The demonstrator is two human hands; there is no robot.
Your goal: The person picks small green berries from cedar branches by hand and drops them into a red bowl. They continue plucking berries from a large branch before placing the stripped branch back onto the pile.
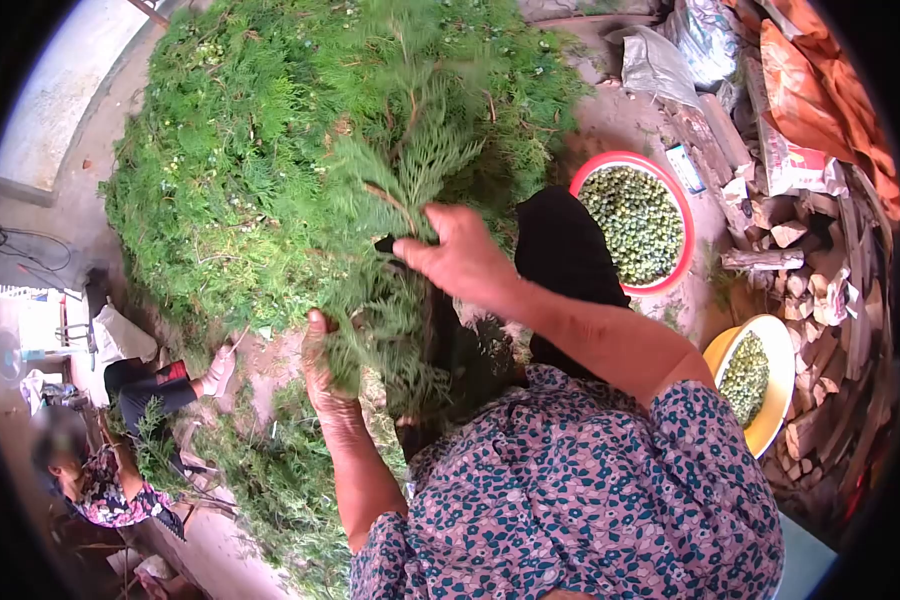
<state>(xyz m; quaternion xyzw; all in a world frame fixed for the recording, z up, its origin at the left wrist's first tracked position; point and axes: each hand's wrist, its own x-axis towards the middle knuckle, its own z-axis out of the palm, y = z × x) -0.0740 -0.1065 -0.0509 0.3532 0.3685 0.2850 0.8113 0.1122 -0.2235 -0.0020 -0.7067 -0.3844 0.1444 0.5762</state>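
Feathery green cuttings (240, 170) and stacked brown firewood (820, 330) cover the pale floor (610, 120); whether left fingers (316, 326) or right fingers (440, 221) pinch the leafy green branch (400, 375) is unclear.

No text is legible, any print on the blue-and-white packet (685, 169) beside the red basin (687, 228) being too small.

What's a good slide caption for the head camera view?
Left hand and right hand among leafy sprigs, beside a green heap and red-rimmed basin.
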